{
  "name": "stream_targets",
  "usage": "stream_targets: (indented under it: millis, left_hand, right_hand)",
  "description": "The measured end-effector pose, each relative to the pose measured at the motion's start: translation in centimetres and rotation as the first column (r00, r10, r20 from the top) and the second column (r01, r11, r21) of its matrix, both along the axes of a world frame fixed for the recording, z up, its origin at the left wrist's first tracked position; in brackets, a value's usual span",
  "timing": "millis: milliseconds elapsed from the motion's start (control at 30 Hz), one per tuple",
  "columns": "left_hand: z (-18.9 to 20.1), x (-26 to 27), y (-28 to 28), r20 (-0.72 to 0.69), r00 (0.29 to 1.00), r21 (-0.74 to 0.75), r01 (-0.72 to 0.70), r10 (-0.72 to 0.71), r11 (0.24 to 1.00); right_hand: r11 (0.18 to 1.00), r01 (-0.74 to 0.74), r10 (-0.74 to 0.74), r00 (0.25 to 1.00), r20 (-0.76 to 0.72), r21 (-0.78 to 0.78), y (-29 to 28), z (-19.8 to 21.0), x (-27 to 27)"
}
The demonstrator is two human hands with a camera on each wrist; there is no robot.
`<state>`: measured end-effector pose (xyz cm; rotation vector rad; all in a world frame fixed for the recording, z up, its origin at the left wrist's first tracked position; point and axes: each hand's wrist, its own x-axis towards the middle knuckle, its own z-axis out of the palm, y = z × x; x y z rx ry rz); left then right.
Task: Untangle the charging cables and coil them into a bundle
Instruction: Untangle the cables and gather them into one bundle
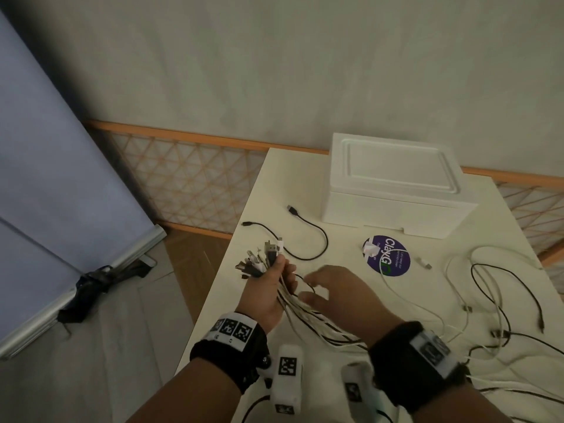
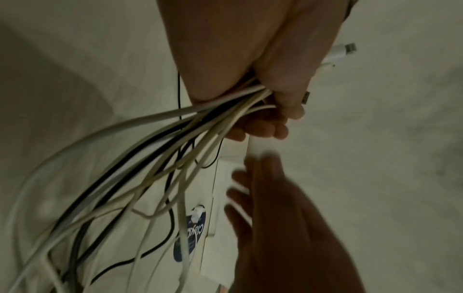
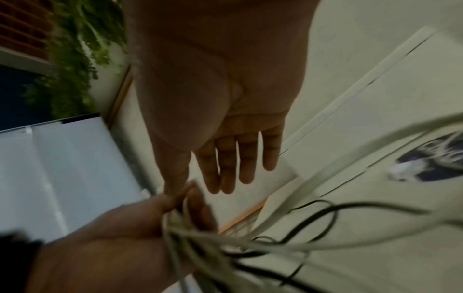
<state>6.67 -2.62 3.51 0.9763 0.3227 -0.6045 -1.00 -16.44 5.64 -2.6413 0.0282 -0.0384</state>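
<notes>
My left hand (image 1: 276, 280) grips a bundle of white and black charging cables (image 1: 305, 312) near their plug ends (image 1: 259, 259), which fan out above the fist. In the left wrist view the cables (image 2: 160, 150) stream out from the left hand's curled fingers (image 2: 263, 128). My right hand (image 1: 332, 288) hovers just right of the bundle with straight fingers (image 3: 233, 164), holding nothing. A short black cable (image 1: 308, 239) lies loose on the table behind the hands. More white and black cables (image 1: 488, 300) sprawl over the table's right side.
A white foam box (image 1: 393, 184) stands at the back of the cream table (image 1: 274, 184). A round purple sticker (image 1: 387, 257) lies in front of it. The table's left edge runs just beside my left hand, with floor below.
</notes>
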Motion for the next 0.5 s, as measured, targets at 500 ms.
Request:
stream_targets:
  millis: [500]
  left_hand:
    - [0.1, -1.3, 1.0, -0.006, 0.996, -0.12, 0.091, -0.093, 0.989]
  right_hand:
    - [0.992, -0.014, 0.015, 1.0, -0.007, 0.124, 3.4, -0.4, 2.0]
